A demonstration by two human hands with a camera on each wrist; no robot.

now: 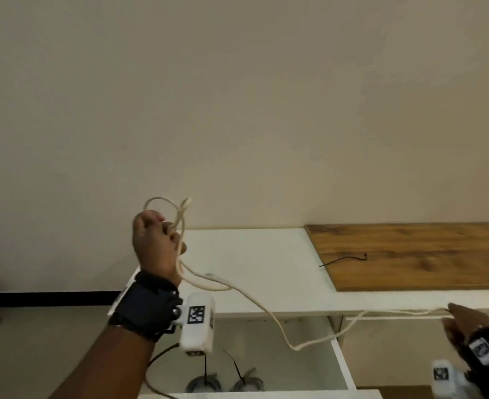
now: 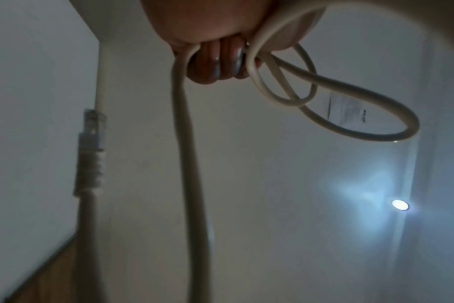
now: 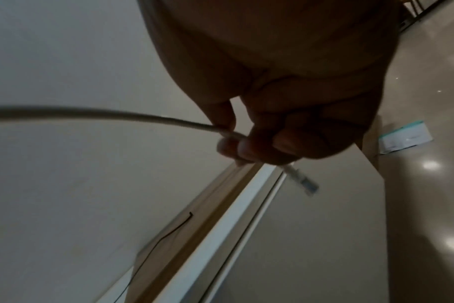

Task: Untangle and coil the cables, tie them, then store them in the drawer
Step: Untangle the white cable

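Note:
My left hand (image 1: pixel 157 240) is raised in front of the wall, its fingers (image 2: pixel 215 61) curled round loops of a cream network cable (image 1: pixel 255 300). One clear plug (image 2: pixel 92 127) dangles below that hand. The cable sags across the open white drawer (image 1: pixel 342 367) to my right hand (image 1: pixel 465 321) at the lower right. There the fingers (image 3: pixel 246 147) pinch the cable (image 3: pixel 117 113) near its far end, and the other plug (image 3: pixel 302 181) sticks out past them. Two grey coiled cables (image 1: pixel 206 384) with black ties lie inside the drawer.
A loose black tie (image 1: pixel 344 260) lies on the wooden board (image 1: pixel 424 254) on top of the white cabinet (image 1: pixel 266 254). A plain wall stands behind. A shiny floor with a small box (image 3: pixel 404 139) shows in the right wrist view.

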